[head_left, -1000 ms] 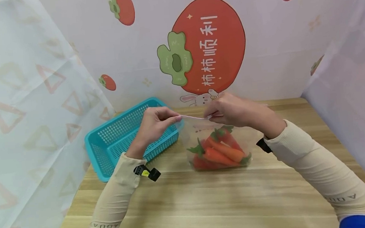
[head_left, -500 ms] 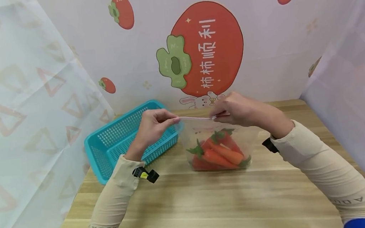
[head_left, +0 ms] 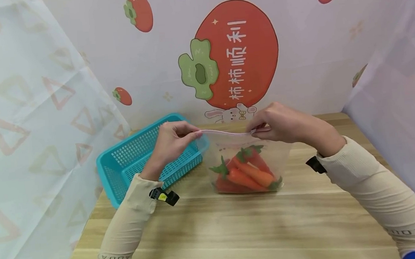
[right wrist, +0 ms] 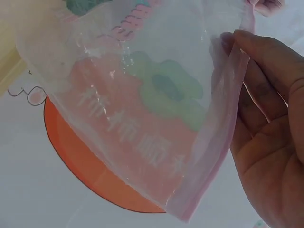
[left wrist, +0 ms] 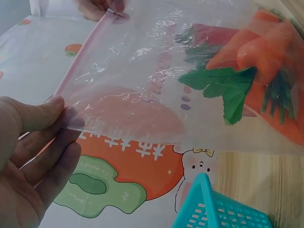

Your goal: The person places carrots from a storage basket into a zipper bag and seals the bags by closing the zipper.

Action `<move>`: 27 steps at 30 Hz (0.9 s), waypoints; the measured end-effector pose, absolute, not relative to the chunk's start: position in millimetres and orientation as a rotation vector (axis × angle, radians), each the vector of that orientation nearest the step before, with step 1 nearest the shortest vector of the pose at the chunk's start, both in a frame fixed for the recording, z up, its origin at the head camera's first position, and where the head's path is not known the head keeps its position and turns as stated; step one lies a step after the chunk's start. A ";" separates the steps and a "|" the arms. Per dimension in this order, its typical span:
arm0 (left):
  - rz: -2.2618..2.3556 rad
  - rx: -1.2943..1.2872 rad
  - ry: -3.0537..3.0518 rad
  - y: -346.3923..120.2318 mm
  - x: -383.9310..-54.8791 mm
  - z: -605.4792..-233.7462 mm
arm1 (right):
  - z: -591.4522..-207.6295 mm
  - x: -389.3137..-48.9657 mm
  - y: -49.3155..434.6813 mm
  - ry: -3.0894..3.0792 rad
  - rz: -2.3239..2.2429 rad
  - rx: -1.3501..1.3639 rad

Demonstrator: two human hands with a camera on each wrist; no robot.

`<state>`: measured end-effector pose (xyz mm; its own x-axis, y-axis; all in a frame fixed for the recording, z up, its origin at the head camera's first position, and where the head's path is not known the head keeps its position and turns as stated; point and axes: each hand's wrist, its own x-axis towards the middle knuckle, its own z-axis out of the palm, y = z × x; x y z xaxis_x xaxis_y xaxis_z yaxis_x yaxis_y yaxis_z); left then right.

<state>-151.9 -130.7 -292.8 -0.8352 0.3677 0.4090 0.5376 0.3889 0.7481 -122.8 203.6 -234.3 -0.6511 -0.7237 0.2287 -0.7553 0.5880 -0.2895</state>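
A clear slider zip bag (head_left: 227, 144) stands upright on the table, with several orange carrots (head_left: 252, 172) and their green tops inside. My left hand (head_left: 173, 142) pinches the bag's upper left corner between thumb and fingers. Further right along the pink-edged zip (left wrist: 85, 54), my right hand (head_left: 284, 125) pinches the top edge at the small white slider (head_left: 253, 131). Between the two hands the zip runs in a slight curve. In the right wrist view, the zip edge carries on past the right hand's fingertips (right wrist: 242, 35) to the bag's far corner.
A blue plastic basket (head_left: 102, 170) sits at the back left, behind the left hand and close to the bag. The wooden table (head_left: 215, 234) meets a printed back wall (head_left: 158, 68) and white side sheets on the left and right.
My right hand has slid to the right along the zip with the slider, so the stretch between the hands is longer. The left hand stays at its corner, shifted slightly left.
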 end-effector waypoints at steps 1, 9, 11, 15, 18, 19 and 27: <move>-1.433 -0.807 -2.471 -130.1 -152.1 -292.2 | -234.2 -123.0 204.1 -2.719 0.552 1.274; -1.436 -0.796 -2.469 -129.1 -151.8 -292.3 | -233.8 -123.1 212.4 -2.706 0.556 1.284; -1.430 -0.801 -2.456 -129.5 -151.9 -292.6 | -233.1 -122.6 213.9 -2.707 0.556 1.289; -1.425 -0.806 -2.434 -131.0 -151.4 -293.5 | -232.2 -121.6 219.3 -2.696 0.559 1.298; -1.422 -0.809 -2.429 -132.2 -151.5 -294.3 | -232.0 -120.1 227.1 -2.679 0.549 1.287; -1.419 -0.807 -2.431 -132.7 -151.7 -294.6 | -232.0 -119.4 230.2 -2.673 0.544 1.281; -1.365 -0.775 -2.482 -132.9 -150.6 -292.8 | -230.9 -114.6 241.0 -2.689 0.519 1.233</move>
<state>-150.6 -132.9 -292.8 -0.8415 0.3469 0.4143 0.5356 0.4346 0.7241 -114.6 241.0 -230.9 -0.6547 -0.7080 0.2648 -0.7557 0.6049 -0.2510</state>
